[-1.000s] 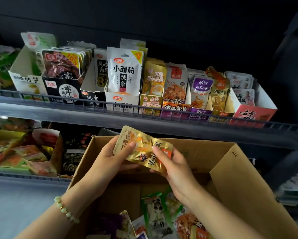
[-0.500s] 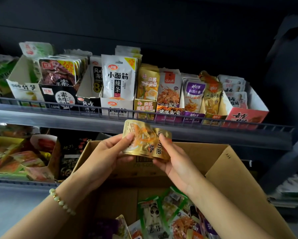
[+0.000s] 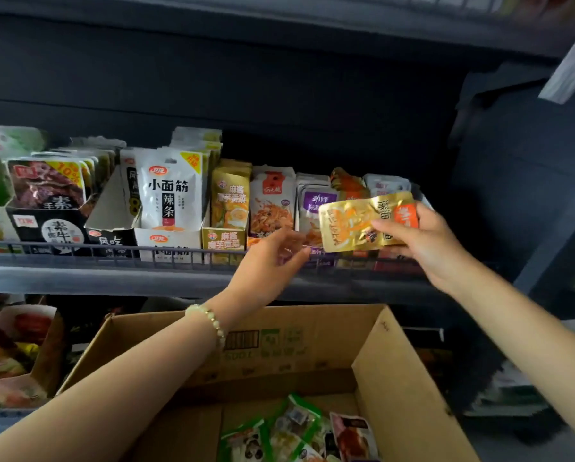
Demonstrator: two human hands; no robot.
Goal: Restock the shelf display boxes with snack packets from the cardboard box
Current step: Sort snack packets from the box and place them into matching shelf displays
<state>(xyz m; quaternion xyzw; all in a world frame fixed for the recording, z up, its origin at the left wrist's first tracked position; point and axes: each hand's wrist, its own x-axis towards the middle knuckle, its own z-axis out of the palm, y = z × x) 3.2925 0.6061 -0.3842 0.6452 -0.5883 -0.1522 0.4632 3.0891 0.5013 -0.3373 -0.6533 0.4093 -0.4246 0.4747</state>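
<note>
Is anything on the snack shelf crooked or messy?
One orange packet near the right end of the shelf pokes up tilted above its upright neighbours. The right hand holds a gold packet sideways in front.

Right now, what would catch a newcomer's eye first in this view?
The shiny gold packet, pinched in the right hand in front of the right end of the shelf. Next, the open left hand reaching toward the shelf, and the tall white packet standing further left. Below, the cardboard box holds a few loose packets.
</note>
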